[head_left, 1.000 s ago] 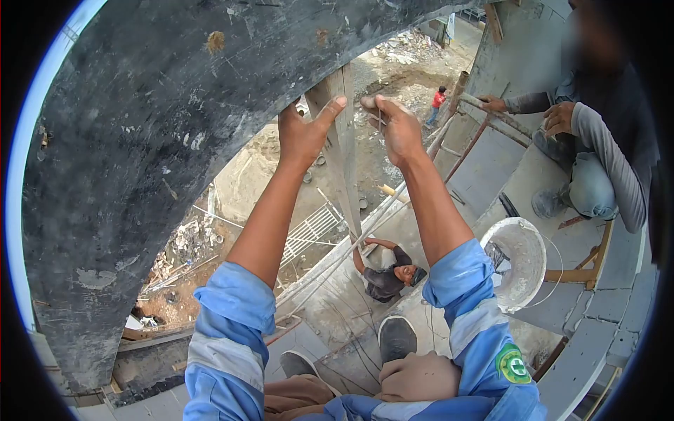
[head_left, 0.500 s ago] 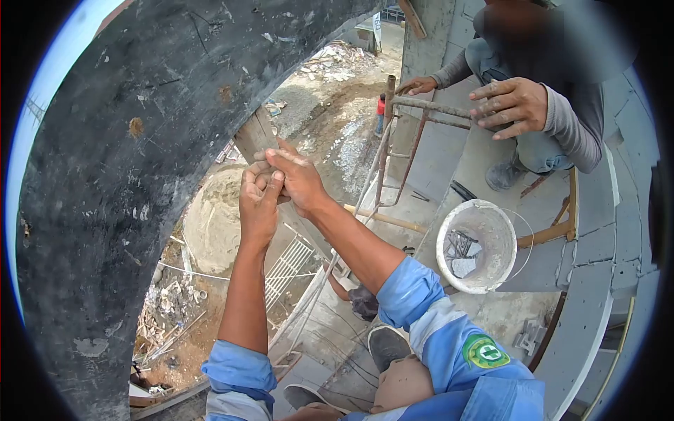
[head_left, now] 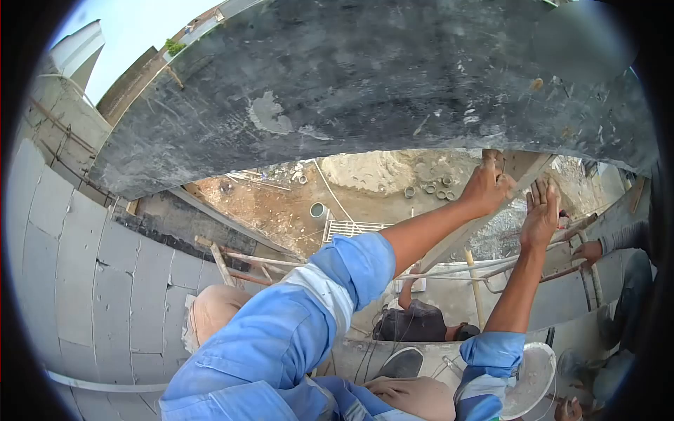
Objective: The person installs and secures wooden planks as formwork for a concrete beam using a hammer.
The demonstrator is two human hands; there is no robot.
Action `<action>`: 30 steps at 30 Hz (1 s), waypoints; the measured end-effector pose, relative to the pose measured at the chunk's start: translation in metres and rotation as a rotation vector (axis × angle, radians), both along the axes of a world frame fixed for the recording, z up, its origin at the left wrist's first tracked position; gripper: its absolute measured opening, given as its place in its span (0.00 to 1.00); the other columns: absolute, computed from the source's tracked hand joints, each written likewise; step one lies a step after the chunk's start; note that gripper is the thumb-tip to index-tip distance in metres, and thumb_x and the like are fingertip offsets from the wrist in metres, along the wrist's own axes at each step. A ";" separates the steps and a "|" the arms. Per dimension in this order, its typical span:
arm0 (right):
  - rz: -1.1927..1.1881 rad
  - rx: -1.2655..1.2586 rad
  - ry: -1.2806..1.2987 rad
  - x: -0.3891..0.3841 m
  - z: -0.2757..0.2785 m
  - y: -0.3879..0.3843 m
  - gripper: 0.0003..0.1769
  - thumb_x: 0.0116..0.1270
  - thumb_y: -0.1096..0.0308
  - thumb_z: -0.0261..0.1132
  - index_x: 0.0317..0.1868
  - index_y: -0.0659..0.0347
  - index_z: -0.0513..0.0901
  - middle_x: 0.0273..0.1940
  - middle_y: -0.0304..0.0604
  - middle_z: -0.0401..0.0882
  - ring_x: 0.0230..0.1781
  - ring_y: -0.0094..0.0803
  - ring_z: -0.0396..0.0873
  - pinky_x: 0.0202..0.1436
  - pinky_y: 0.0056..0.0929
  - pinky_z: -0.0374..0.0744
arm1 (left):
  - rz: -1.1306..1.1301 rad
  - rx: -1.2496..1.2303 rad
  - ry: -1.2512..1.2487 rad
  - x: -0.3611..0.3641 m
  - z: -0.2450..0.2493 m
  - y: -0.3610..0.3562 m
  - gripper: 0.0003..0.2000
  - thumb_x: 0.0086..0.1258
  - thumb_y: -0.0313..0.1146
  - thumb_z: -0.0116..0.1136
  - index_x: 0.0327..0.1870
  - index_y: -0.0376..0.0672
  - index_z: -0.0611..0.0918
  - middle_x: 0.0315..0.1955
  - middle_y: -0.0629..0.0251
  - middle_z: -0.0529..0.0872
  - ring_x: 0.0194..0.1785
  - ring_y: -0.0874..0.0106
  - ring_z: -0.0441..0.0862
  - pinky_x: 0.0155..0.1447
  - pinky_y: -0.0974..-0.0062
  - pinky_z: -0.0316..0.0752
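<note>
Wooden board [head_left: 525, 168], with its upper end at the lower edge of the dark panel [head_left: 337, 91]; its long axis slants from upper right to lower left of the view. The left hand [head_left: 486, 188], the nearer of the two, lies against the board's upper-left side, fingers curled; what it grips, if anything, cannot be told. The right hand [head_left: 540, 214] stands just beside the opposite side, fingers extended, apparently holding nothing. Farther out, a co-worker in a dark shirt [head_left: 414, 321] is below, near the board's lower end.
</note>
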State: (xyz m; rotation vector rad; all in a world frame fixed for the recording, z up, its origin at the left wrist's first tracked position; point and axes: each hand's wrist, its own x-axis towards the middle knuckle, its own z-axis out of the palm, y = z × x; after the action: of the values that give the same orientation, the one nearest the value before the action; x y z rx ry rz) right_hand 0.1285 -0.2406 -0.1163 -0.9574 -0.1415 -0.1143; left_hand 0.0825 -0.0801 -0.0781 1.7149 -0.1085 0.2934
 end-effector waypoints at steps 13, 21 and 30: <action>-0.021 -0.141 -0.114 -0.018 0.021 0.026 0.38 0.66 0.59 0.66 0.69 0.72 0.64 0.65 0.52 0.68 0.66 0.34 0.66 0.72 0.31 0.59 | 0.253 0.365 -0.298 0.109 -0.033 -0.026 0.23 0.79 0.44 0.40 0.66 0.38 0.70 0.67 0.55 0.70 0.69 0.60 0.66 0.71 0.62 0.61; -0.060 -0.173 0.192 -0.038 -0.050 -0.010 0.29 0.71 0.57 0.60 0.66 0.66 0.69 0.62 0.51 0.75 0.63 0.37 0.74 0.63 0.35 0.71 | -0.030 0.103 -0.092 0.188 -0.068 0.055 0.23 0.79 0.44 0.40 0.64 0.36 0.70 0.66 0.57 0.71 0.68 0.63 0.68 0.69 0.65 0.63; -0.047 -0.565 0.613 -0.175 -0.228 0.007 0.13 0.63 0.61 0.67 0.39 0.63 0.84 0.29 0.39 0.82 0.30 0.25 0.79 0.36 0.29 0.76 | -0.033 -0.186 -0.204 0.207 -0.042 0.028 0.23 0.81 0.44 0.41 0.69 0.40 0.66 0.67 0.60 0.69 0.69 0.66 0.68 0.72 0.68 0.62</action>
State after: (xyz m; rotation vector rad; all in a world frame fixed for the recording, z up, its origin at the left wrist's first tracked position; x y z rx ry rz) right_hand -0.0464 -0.2334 -0.3444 -1.5159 0.4375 0.1904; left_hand 0.2891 -0.0525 -0.1199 1.4942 -0.2516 0.4405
